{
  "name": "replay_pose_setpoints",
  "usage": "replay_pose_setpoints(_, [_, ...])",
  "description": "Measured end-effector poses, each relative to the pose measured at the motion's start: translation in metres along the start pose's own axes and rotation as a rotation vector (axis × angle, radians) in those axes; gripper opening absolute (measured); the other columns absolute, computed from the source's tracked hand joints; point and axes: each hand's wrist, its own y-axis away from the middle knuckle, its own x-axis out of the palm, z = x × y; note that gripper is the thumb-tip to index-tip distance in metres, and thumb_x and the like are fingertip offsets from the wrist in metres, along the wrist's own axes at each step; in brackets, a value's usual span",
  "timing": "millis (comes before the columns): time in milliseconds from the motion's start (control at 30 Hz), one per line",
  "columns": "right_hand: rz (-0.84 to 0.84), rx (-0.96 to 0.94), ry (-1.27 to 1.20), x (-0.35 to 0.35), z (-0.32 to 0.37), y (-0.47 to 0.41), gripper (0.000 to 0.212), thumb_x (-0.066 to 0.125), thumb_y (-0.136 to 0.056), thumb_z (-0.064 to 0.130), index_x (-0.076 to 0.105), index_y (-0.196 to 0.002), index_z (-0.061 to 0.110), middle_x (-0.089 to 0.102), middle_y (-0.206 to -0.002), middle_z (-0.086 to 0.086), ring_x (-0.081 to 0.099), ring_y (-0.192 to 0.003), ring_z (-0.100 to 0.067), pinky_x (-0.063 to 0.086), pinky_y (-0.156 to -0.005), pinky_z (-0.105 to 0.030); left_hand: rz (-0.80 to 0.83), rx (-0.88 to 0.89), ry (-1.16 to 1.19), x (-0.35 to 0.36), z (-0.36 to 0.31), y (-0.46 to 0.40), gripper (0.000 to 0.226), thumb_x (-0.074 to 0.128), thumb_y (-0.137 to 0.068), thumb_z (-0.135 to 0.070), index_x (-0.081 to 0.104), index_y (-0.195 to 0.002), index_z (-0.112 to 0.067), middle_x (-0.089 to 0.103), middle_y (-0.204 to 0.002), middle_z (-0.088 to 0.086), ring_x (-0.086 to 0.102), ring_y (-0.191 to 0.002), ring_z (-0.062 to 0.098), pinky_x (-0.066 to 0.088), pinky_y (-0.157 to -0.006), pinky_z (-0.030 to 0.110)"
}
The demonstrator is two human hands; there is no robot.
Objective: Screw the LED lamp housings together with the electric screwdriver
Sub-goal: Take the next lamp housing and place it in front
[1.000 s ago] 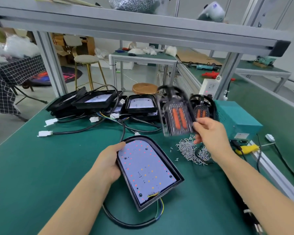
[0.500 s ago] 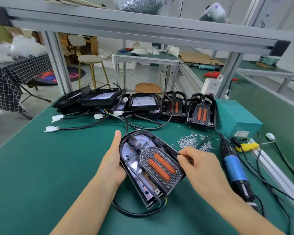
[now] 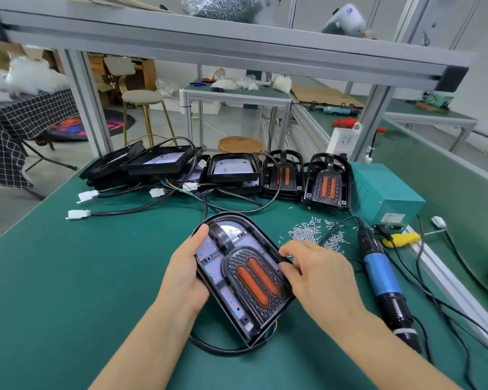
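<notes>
A lamp (image 3: pixel 238 280) lies flat on the green counter (image 3: pixel 68 277), right in front of the person. It is a black shell with a round top end and a flat bottom end. Inside it a white board shows small red dots. A black cover (image 3: pixel 255 281) with two orange strips sits on top of the board.

The left hand (image 3: pixel 185 273) holds the lamp by its left edge. Its thumb lies along the top left rim, and the palm is against the side. The other fingers are hidden under the lamp.

The right hand (image 3: pixel 320 273) rests on the right edge of the lamp. Its fingers are bent a little and the tips touch the cover and the rim. It does not wrap around anything.

A black cord (image 3: pixel 223 349) comes out of the bottom end of the lamp and curls on the counter below it.

The screwdriver (image 3: pixel 381 275) lies on the counter just to the right of the right hand. It has a blue middle and a black end. No hand touches it. A pile of small silver screws (image 3: pixel 307 230) lies just past the lamp, close to the tip of the screwdriver.

At the far side of the counter there is a row of more lamps (image 3: pixel 327 182) and black shells with cords and white plugs (image 3: pixel 78 214). A teal box (image 3: pixel 386 192) stands to the right of the row. A yellow thing (image 3: pixel 402 238) lies near the box.
</notes>
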Motion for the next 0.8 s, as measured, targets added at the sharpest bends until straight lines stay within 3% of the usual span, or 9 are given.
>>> replay_pose_setpoints(67, [0.016,-0.028,0.039,0.001,-0.001,-0.001,0.009,0.072,-0.082,0.019,0.063,-0.083,0.018,0.056,-0.079,0.003,0.057,-0.073,-0.024,0.040,-0.057,-0.033,-0.021,0.016,0.000,0.000,0.000,0.001,0.037,0.061,-0.081,-0.024,0.066,-0.109,-0.001,0.072,-0.101,0.017,0.072,-0.081,0.029,0.058,-0.057,0.038])
replay_pose_setpoints(167, [0.064,0.027,-0.179,0.008,-0.006,-0.007,0.021,0.071,-0.083,0.015,0.060,-0.098,0.023,0.056,-0.092,0.010,0.054,-0.083,-0.014,0.038,-0.068,-0.029,-0.041,0.007,-0.007,-0.001,-0.001,0.001,0.033,0.054,-0.091,-0.021,0.063,-0.115,0.000,0.071,-0.103,0.018,0.072,-0.081,0.030,0.058,-0.058,0.039])
replay_pose_setpoints(233, [0.167,0.141,-0.413,0.012,-0.010,-0.014,0.023,0.068,-0.088,0.016,0.060,-0.108,0.023,0.063,-0.093,0.012,0.058,-0.087,-0.012,0.041,-0.078,-0.025,-0.057,0.008,-0.048,-0.003,-0.003,-0.002,0.035,0.053,-0.092,-0.020,0.060,-0.120,0.000,0.069,-0.110,0.019,0.070,-0.087,0.031,0.059,-0.067,0.041])
replay_pose_setpoints(333, [0.196,0.096,-0.359,0.019,-0.017,-0.022,0.019,0.064,-0.090,0.015,0.068,-0.108,0.019,0.070,-0.097,0.005,0.062,-0.092,-0.016,0.046,-0.086,-0.031,-0.059,-0.018,-0.168,-0.009,-0.010,-0.008,0.038,0.054,-0.089,-0.017,0.059,-0.122,0.001,0.067,-0.114,0.018,0.066,-0.092,0.031,0.052,-0.084,0.044])
replay_pose_setpoints(433, [0.151,0.042,-0.283,0.023,-0.017,-0.028,0.023,0.063,-0.090,0.016,0.070,-0.112,0.017,0.070,-0.104,0.000,0.060,-0.098,-0.020,0.043,-0.089,-0.031,-0.043,-0.058,-0.367,-0.011,-0.020,-0.013,0.035,0.064,-0.078,-0.025,0.068,-0.106,-0.003,0.072,-0.100,0.016,0.069,-0.079,0.026,0.055,-0.074,0.037])
replay_pose_setpoints(567, [0.234,0.026,-0.277,0.026,-0.020,-0.035,0.024,0.061,-0.092,0.018,0.070,-0.115,0.018,0.070,-0.106,0.000,0.060,-0.099,-0.020,0.044,-0.089,-0.033,-0.180,0.105,-0.758,-0.007,-0.017,-0.022,0.012,0.069,-0.082,-0.019,0.069,-0.080,-0.007,0.073,-0.072,0.006,0.066,-0.061,0.020,0.052,-0.056,0.024])
replay_pose_setpoints(667, [0.299,0.037,-0.380,0.022,-0.024,-0.037,0.024,0.062,-0.093,0.017,0.071,-0.115,0.018,0.071,-0.106,0.002,0.061,-0.096,-0.017,0.045,-0.090,-0.033,-0.250,0.296,-1.008,-0.007,-0.009,-0.025,0.010,0.063,-0.087,-0.023,0.066,-0.085,-0.013,0.070,-0.086,0.004,0.062,-0.084,0.024,0.048,-0.075,0.032])
replay_pose_setpoints(800, [0.318,-0.005,-0.341,0.021,-0.027,-0.042,0.024,0.061,-0.093,0.017,0.070,-0.116,0.016,0.069,-0.103,-0.004,0.059,-0.096,-0.022,0.044,-0.088,-0.033,-0.295,0.407,-1.381,-0.012,0.007,-0.023,0.036,0.046,-0.096,-0.033,0.055,-0.125,-0.014,0.059,-0.122,0.009,0.047,-0.116,0.031,0.038,-0.097,0.041])
